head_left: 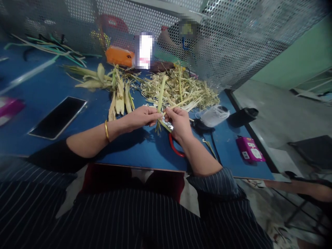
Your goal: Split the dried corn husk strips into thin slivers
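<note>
My left hand [147,116] pinches a pale yellow-green plant stalk [162,91] between thumb and fingers; its flat upper part stands up above the hand. Close against it, my right hand [178,121] is closed, thumb and forefinger pinching at the lower part of the same stalk. Scissors with a red handle [174,147] and a metal pivot show under my right palm; how they are held is partly hidden. Thin frayed ends stick out below my fingers. Just beyond both hands lies a large heap of dry trimmings [186,88], with whole pale stalks [119,98] to its left.
On the blue table [145,155] lie a dark phone [61,117], pink packs [251,149], a clear plastic bag [215,116], a black cylinder [243,117] and green strips [59,50]. A perforated metal screen [220,52] rises behind. Another person's arm [298,190] shows at right.
</note>
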A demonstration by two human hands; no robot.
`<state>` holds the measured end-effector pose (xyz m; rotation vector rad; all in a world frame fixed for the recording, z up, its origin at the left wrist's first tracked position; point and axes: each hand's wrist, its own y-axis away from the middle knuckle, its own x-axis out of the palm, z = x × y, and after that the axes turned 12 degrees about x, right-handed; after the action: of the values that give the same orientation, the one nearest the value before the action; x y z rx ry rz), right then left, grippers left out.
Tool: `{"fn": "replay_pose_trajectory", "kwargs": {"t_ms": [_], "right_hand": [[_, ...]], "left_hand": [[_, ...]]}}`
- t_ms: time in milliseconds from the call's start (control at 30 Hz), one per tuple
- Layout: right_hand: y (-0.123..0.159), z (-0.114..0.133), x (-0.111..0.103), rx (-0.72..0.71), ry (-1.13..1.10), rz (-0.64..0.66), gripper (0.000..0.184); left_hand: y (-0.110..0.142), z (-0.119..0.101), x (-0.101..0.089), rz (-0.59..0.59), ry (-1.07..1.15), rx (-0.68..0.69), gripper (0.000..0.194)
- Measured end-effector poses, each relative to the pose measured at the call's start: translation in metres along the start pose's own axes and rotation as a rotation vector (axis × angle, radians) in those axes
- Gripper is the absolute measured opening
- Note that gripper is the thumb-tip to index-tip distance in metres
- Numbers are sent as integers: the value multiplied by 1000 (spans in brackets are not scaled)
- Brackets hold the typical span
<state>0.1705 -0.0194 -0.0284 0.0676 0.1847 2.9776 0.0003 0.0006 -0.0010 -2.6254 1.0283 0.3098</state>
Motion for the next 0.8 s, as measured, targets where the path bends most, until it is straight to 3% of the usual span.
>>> {"fn": "replay_pose_trajectory", "kwargs": {"t_ms": [67,133,200,233,333,400,533,800], "right_hand": [[4,7,-6,-47,242,-37,41],[9,15,-12,-235,488,-204,48],[12,21,-15,-441,599,-310,41],[12,23,-15,-495,606,-278,35],[9,20,-12,-391,517,42,26],[6,15,-8,-241,379,152,30],[5,6,0,-195,160,57,29],[10,5,9,-215,74,-78,29]], "left_hand": [[1,1,-2,4,-51,7,38],[1,1,-3,15,-93,13,40],[1,1,-3,36,-110,26,41],[1,1,-2,52,-114,35,42],[0,-1,2,106,-168,32,41],[0,-1,5,114,-216,13,39],[0,-2,9,78,-142,37,32],[1,-5,14,127,-124,19,33]]}}
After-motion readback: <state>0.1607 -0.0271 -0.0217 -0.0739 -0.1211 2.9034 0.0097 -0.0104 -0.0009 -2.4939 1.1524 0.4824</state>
